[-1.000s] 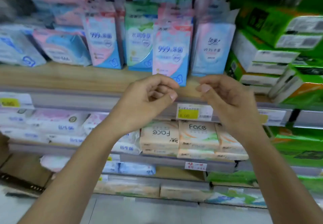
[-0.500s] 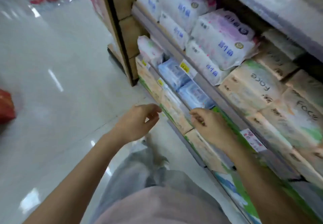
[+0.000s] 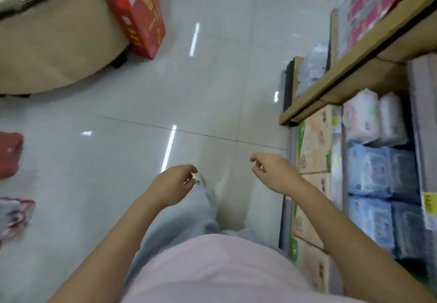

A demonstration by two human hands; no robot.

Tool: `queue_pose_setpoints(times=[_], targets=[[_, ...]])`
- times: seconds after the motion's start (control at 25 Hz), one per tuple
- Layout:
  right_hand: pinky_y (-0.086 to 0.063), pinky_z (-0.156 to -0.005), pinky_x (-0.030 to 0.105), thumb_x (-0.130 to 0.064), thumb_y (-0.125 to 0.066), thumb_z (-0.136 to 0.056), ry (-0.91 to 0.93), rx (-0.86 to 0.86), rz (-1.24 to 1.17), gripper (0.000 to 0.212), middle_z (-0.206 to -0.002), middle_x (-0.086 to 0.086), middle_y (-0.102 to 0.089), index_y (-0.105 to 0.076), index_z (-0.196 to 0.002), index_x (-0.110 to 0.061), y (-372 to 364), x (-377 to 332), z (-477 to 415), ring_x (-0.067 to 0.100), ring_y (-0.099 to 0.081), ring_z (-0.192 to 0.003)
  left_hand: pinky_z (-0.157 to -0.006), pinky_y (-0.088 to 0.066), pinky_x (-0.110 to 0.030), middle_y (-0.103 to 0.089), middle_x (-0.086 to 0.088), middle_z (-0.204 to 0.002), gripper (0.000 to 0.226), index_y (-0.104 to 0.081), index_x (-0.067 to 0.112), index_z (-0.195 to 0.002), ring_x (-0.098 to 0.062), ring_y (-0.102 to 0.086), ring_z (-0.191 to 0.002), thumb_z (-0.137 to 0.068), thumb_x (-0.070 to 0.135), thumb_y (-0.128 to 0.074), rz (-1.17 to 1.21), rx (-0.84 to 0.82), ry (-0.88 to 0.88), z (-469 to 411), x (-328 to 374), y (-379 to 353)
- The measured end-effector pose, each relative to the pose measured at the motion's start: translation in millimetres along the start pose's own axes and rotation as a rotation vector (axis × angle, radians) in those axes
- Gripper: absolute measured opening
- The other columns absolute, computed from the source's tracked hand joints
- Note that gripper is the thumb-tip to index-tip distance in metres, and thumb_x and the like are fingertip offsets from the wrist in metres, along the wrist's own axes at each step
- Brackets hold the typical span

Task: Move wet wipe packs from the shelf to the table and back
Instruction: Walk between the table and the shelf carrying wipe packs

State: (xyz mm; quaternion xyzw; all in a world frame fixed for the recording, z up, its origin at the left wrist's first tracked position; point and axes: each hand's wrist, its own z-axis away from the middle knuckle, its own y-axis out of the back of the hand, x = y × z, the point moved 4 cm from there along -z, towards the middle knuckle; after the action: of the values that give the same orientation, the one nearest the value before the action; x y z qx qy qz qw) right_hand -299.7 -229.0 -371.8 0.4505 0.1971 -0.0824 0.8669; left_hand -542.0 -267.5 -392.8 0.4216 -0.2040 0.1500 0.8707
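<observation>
View has swung from wooden shelf [image 3: 350,66], right edge, onto glossy pale floor tiles [image 3: 224,85]; left hand [image 3: 172,184] and right hand [image 3: 272,172] empty, loosely curled.

Nothing can be read: the yellow print on the red box [image 3: 139,16] at upper left and the yellow price tag [image 3: 429,204] on the shelf [image 3: 421,113] are blurred.

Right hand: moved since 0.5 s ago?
Yes. The right hand has drawn off the shelf front, leftward over the aisle floor; it holds nothing.
</observation>
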Motion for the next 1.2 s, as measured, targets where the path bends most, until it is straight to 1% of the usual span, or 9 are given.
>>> queue_pose_setpoints(times=[0.08, 0.16, 0.28, 0.52, 0.72, 0.8, 1.0, 1.12, 1.2], targets=[[-0.043, -0.081, 0.029, -0.024, -0.045, -0.096, 0.045, -0.046, 0.052, 0.034, -0.116, 0.008, -0.063, -0.053, -0.128, -0.013, 16, -28, -53, 0.026, -0.058, -0.104, -0.087, -0.045, -0.029, -0.062, 0.001, -0.119, 0.033, -0.051, 0.020, -0.127, -0.018, -0.057, -0.105, -0.097, 0.029, -0.044, -0.025, 0.006, 0.094, -14, -41, 24], [-0.047, -0.086, 0.033, -0.024, -0.046, -0.096, 0.081, -0.079, 0.075, 0.034, -0.115, 0.010, -0.063, -0.053, -0.127, -0.012, 32, -56, -100, 0.027, -0.058, -0.103, -0.088, -0.045, -0.030, -0.061, 0.002, -0.120, 0.034, -0.051, 0.020, -0.128, -0.018, -0.056, -0.107, -0.097, 0.030, -0.043, -0.009, 0.005, 0.179, -27, -76, 55], [-0.047, -0.089, 0.036, -0.022, -0.046, -0.096, 0.103, -0.111, 0.089, 0.034, -0.114, 0.010, -0.064, -0.053, -0.127, -0.011, 50, -86, -150, 0.027, -0.058, -0.104, -0.089, -0.046, -0.031, -0.063, 0.002, -0.118, 0.033, -0.052, 0.020, -0.127, -0.018, -0.057, -0.105, -0.096, 0.030, -0.044, 0.046, 0.042, 0.220, -50, -100, 104], [-0.048, -0.087, 0.037, -0.022, -0.046, -0.096, 0.101, -0.264, 0.163, 0.033, -0.112, 0.010, -0.065, -0.055, -0.125, -0.011, 72, -92, -251, 0.028, -0.059, -0.101, -0.089, -0.047, -0.033, -0.063, 0.003, -0.112, 0.030, -0.054, 0.019, -0.124, -0.017, -0.058, -0.100, -0.096, 0.027, -0.047, 0.223, 0.223, 0.302, -119, -129, 203], [-0.045, -0.088, 0.032, -0.020, -0.045, -0.095, 0.134, -0.375, 0.311, 0.036, -0.115, 0.012, -0.064, -0.051, -0.129, -0.010, 116, -110, -374, 0.027, -0.057, -0.107, -0.090, -0.047, -0.034, -0.062, 0.004, -0.110, 0.031, -0.054, 0.018, -0.125, -0.016, -0.058, -0.098, -0.096, 0.027, -0.047, 0.330, 0.248, 0.451, -179, -163, 254], [-0.045, -0.087, 0.032, -0.022, -0.045, -0.095, 0.198, -0.393, 0.357, 0.035, -0.114, 0.011, -0.064, -0.052, -0.128, -0.010, 139, -139, -421, 0.027, -0.057, -0.107, -0.090, -0.048, -0.034, -0.061, 0.006, -0.106, 0.032, -0.055, 0.019, -0.125, -0.015, -0.057, -0.096, -0.095, 0.028, -0.047, 0.401, 0.242, 0.515, -195, -171, 264], [-0.047, -0.089, 0.037, -0.021, -0.045, -0.096, 0.435, -0.360, 0.432, 0.034, -0.116, 0.012, -0.063, -0.051, -0.128, -0.011, 186, -260, -532, 0.030, -0.056, -0.109, -0.088, -0.046, -0.028, -0.063, 0.003, -0.112, 0.031, -0.055, 0.022, -0.125, -0.015, -0.056, -0.095, -0.094, 0.027, -0.048, 0.534, 0.251, 0.615, -222, -191, 286], [-0.046, -0.086, 0.035, -0.020, -0.044, -0.096, 0.533, -0.359, 0.448, 0.034, -0.111, 0.010, -0.065, -0.051, -0.128, -0.011, 191, -332, -582, 0.028, -0.056, -0.106, -0.089, -0.047, -0.031, -0.065, 0.000, -0.110, 0.030, -0.057, 0.018, -0.122, -0.020, -0.059, -0.101, -0.093, 0.022, -0.050, 0.629, 0.303, 0.682, -222, -224, 301], [-0.045, -0.085, 0.033, -0.020, -0.045, -0.096, 0.566, -0.362, 0.456, 0.034, -0.111, 0.009, -0.064, -0.051, -0.128, -0.011, 186, -370, -610, 0.027, -0.056, -0.105, -0.089, -0.047, -0.033, -0.066, -0.001, -0.107, 0.029, -0.058, 0.017, -0.121, -0.022, -0.060, -0.100, -0.093, 0.021, -0.051, 0.650, 0.337, 0.708, -223, -256, 315]])
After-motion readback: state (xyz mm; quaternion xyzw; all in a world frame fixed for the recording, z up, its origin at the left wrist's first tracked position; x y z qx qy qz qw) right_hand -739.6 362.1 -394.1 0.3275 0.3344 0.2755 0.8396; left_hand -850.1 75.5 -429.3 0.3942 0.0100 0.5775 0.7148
